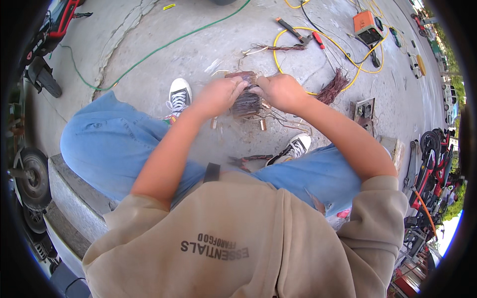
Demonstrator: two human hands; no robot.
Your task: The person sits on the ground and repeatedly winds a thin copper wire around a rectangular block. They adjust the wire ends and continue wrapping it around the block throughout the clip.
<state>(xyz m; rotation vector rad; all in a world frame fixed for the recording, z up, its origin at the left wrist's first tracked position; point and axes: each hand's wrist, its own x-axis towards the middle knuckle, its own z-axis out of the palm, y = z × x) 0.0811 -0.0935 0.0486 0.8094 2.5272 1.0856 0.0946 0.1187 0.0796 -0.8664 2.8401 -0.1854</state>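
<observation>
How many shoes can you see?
2: one shoe left of the dark bundle, the other shoe below and right of it in the picture.

Rough, matt concrete formed the ground. The wire bundle looked dull and metallic, the jeans matt cloth.

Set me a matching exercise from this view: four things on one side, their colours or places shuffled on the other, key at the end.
Things
1. hose or cord
2. wire-wound block
3. box-shaped machine
4. screwdriver

Colours or places
A. orange casing, on the ground at the upper right
B. at the fingers of the left hand and the right hand
C. red handle, with a thin shaft
D. green, curving across the upper left of the ground

Right pairs: 1-D, 2-B, 3-A, 4-C
</observation>
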